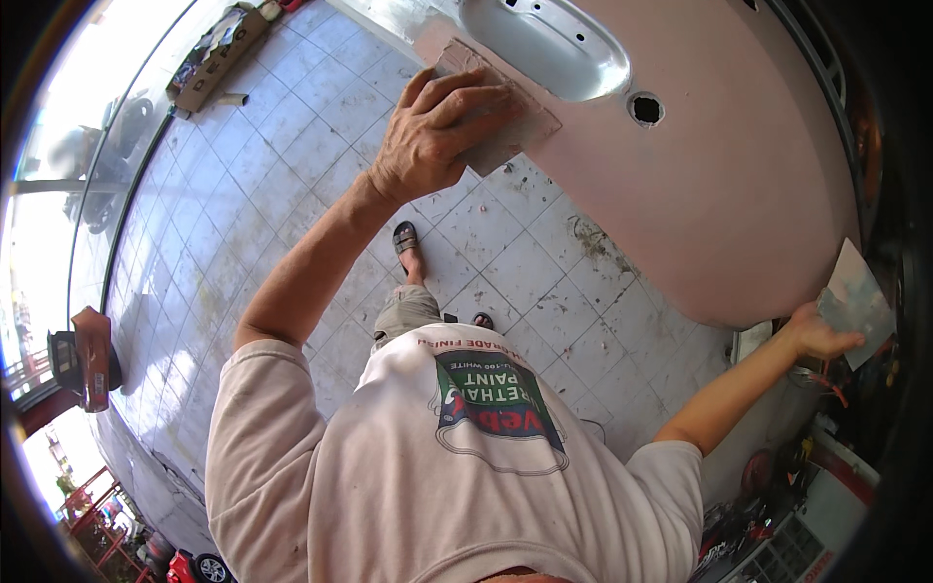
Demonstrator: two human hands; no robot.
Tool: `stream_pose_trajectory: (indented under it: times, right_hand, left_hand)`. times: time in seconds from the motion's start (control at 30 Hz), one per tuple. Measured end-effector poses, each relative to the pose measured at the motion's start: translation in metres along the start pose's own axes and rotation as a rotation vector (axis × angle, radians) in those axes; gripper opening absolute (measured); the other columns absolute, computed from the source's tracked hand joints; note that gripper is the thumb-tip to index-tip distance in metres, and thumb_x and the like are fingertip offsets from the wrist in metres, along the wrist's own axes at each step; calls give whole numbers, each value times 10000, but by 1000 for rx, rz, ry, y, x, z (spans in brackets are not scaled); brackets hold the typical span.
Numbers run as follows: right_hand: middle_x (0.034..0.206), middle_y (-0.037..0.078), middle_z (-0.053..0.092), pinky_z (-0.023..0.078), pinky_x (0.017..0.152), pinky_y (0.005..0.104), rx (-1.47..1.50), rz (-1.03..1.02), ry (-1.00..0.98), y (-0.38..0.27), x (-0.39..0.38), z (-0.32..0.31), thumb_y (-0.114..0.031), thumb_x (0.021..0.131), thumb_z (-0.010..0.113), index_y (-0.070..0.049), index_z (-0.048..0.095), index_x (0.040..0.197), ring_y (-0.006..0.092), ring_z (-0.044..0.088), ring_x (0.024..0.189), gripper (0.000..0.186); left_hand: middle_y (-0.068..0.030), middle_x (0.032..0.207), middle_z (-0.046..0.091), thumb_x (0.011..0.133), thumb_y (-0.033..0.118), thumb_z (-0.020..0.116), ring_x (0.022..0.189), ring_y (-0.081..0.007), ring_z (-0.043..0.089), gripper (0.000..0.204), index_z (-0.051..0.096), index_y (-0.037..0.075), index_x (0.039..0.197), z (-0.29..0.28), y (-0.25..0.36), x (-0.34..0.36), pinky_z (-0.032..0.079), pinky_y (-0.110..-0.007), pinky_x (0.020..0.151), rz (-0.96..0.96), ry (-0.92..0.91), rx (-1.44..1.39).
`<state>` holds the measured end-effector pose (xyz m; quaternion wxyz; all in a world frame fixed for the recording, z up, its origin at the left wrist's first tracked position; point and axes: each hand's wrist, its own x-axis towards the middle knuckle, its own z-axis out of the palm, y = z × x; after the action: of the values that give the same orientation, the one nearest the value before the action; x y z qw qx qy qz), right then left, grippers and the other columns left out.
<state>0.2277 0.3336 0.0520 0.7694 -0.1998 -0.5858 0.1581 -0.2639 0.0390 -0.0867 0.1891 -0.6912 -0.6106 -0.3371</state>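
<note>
My left hand (439, 128) is closed on a thin, flat putty spreader (533, 119), pressing it against the edge of a large pinkish vehicle door panel (700, 204). Pinkish putty is smeared along the spreader's far edge. Close beside it are a bare-metal door handle recess (569, 58) and a round hole (645, 109) in the panel. Out to the right, my right hand (821, 333) grips a thin flat plate (860, 299), pale pink and grey with smears, its thumb lying across the lower part. The plate is held near the panel's right end.
Stained light tiles (321, 146) cover the floor, and my sandalled foot (408, 243) stands below the panel. A cardboard box (219, 60) full of odds and ends sits by the glass at far left. A brown and black object (92, 360) is at the left; clutter fills the lower right.
</note>
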Motion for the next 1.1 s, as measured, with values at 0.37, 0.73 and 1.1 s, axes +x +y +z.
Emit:
stream_pose_trajectory:
  times: [0.37,0.73,1.1]
  right_hand:
    - [1645,217,445,411,1249,613,-5,-32,35,-2,-4,5,-531,1089,572,10,394,1611,420,477,1495,773]
    - [1651,206,434,412,1253,584,-22,-51,33,1,-2,4,-560,1070,607,9,365,1631,408,475,1497,835]
    - [1693,239,394,372,1286,599,-22,63,88,0,-1,-2,-531,1112,532,36,354,1638,433,442,1534,793]
  left_hand:
    - [-81,1436,711,896,9,743,1317,-340,662,560,743,173,1431,-44,-78,-5,528,-438,1131,-253,118,-69]
    - [-69,1407,716,819,-45,703,1287,-324,659,619,756,173,1396,-6,33,20,530,-441,1108,-316,150,-42]
    - [11,1462,699,793,6,810,1373,-258,637,652,759,243,1399,-23,19,-25,504,-484,1152,-181,-23,-78]
